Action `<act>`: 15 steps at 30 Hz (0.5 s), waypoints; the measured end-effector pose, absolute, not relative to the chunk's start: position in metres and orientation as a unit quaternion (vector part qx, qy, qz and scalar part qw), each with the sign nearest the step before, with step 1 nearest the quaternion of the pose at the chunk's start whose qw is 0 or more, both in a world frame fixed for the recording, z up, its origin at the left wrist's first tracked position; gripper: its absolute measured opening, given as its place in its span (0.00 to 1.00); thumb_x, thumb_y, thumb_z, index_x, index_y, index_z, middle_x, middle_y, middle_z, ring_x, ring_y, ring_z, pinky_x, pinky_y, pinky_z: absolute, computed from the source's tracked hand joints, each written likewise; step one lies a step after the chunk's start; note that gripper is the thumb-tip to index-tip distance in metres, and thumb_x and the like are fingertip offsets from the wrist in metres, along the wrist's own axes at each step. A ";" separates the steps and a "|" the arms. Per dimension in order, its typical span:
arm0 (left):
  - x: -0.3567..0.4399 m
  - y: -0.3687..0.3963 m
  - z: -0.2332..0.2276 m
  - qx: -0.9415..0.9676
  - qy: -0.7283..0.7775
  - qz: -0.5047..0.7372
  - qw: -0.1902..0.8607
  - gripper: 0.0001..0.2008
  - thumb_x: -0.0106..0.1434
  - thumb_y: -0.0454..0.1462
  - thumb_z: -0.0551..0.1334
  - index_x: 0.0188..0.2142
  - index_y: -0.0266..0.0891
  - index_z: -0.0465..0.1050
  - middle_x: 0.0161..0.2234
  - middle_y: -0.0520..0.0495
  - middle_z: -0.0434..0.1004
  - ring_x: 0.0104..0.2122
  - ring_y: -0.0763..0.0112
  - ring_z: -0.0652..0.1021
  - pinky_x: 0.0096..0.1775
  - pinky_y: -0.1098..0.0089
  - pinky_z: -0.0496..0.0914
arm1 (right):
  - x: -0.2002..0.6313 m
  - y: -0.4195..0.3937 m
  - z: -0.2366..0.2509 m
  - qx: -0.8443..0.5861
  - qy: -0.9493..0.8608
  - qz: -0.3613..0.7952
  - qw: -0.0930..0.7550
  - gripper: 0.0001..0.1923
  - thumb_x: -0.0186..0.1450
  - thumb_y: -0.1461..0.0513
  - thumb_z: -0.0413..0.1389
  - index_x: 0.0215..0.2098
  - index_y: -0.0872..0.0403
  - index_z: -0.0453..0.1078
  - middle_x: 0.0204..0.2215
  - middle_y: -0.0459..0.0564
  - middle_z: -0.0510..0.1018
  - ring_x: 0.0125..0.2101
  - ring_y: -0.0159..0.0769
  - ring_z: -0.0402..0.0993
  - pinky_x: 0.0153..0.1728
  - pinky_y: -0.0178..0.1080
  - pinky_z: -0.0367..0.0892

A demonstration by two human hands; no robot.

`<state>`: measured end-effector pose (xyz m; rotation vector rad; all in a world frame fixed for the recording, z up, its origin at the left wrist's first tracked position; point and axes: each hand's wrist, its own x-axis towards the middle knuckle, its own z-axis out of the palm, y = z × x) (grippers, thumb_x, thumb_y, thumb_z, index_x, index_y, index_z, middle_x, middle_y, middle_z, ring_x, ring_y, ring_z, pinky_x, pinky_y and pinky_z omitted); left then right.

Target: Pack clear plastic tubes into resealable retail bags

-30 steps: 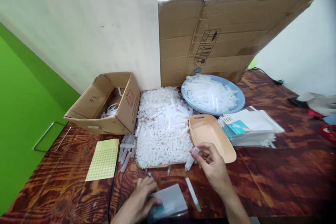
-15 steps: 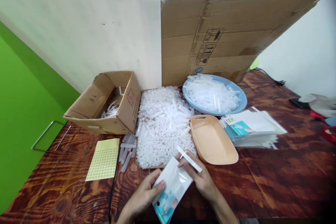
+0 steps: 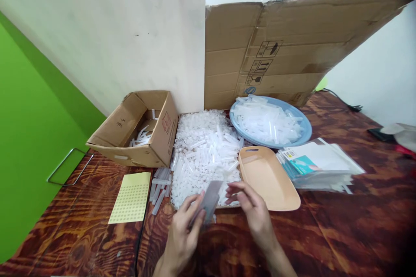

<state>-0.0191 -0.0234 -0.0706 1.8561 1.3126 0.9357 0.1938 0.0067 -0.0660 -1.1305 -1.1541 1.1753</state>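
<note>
My left hand (image 3: 186, 227) is closed around a clear plastic packet (image 3: 208, 202), turned so that a greyish side shows and its printed card is hidden. To the right, my right hand (image 3: 251, 212) has its fingers bent and apart, and I see nothing in it. Just beyond both hands lies a wide heap of small clear plastic pieces (image 3: 203, 153), with longer translucent tubes strewn over its middle. The peach tray (image 3: 271, 181) stands close behind my right hand, and a pale strip shows inside its far end.
A blue basin (image 3: 307, 132) heaped with clear strips stands behind the tray. Flat packets (image 3: 320, 162) are stacked at right. On the left are an open cardboard box (image 3: 138, 156), loose strips (image 3: 159, 190) and a yellow sticker sheet (image 3: 130, 199). A large cardboard sheet (image 3: 292, 47) leans behind.
My left hand has tilted the packet up, away from its printed face. My right hand has let go of the packet, moved slightly right, and no longer shows the white strip.
</note>
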 end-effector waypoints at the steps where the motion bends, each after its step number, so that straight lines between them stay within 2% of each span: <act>1: -0.015 -0.023 -0.064 0.761 0.477 0.349 0.269 0.23 0.73 0.34 0.54 0.65 0.46 0.64 0.59 0.39 0.71 0.54 0.56 0.75 0.52 0.60 0.72 | 0.188 0.005 -0.059 -0.478 -0.513 0.488 0.520 0.17 0.71 0.51 0.54 0.50 0.53 0.71 0.40 0.53 0.76 0.36 0.41 0.75 0.38 0.38 0.72; 3: -0.007 -0.023 -0.050 0.836 0.422 0.309 0.165 0.26 0.71 0.35 0.57 0.67 0.45 0.60 0.59 0.36 0.70 0.50 0.54 0.76 0.48 0.56 0.74 | 0.177 0.005 -0.046 -0.509 -0.534 0.446 0.506 0.15 0.70 0.51 0.54 0.45 0.54 0.72 0.37 0.52 0.77 0.36 0.40 0.74 0.36 0.37 0.70; 6: -0.001 -0.023 -0.033 0.874 0.365 0.300 0.115 0.27 0.67 0.39 0.62 0.65 0.38 0.63 0.56 0.33 0.73 0.46 0.52 0.77 0.44 0.54 0.76 | 0.170 0.013 -0.038 -0.540 -0.558 0.417 0.472 0.16 0.72 0.53 0.52 0.33 0.54 0.72 0.28 0.47 0.75 0.30 0.37 0.71 0.31 0.34 0.65; 8: -0.001 -0.019 -0.028 0.851 0.372 0.355 0.111 0.23 0.68 0.35 0.61 0.62 0.38 0.67 0.52 0.35 0.76 0.45 0.56 0.78 0.44 0.58 0.76 | 0.171 0.019 -0.038 -0.518 -0.594 0.444 0.427 0.14 0.72 0.54 0.52 0.35 0.54 0.73 0.26 0.46 0.76 0.27 0.35 0.70 0.29 0.34 0.63; 11: 0.000 -0.005 -0.028 0.802 0.426 0.402 0.121 0.18 0.68 0.29 0.60 0.56 0.43 0.72 0.47 0.40 0.78 0.45 0.61 0.78 0.46 0.63 0.75 | 0.173 0.020 -0.042 -0.469 -0.635 0.475 0.389 0.11 0.72 0.57 0.53 0.41 0.53 0.75 0.29 0.46 0.79 0.28 0.36 0.72 0.30 0.34 0.64; 15: 0.005 0.016 -0.033 0.782 0.438 0.405 0.182 0.09 0.68 0.31 0.61 0.45 0.42 0.78 0.41 0.43 0.81 0.40 0.61 0.79 0.43 0.63 0.75 | 0.170 0.013 -0.046 -0.440 -0.652 0.480 0.387 0.14 0.74 0.58 0.49 0.38 0.54 0.74 0.27 0.46 0.77 0.29 0.38 0.73 0.30 0.35 0.63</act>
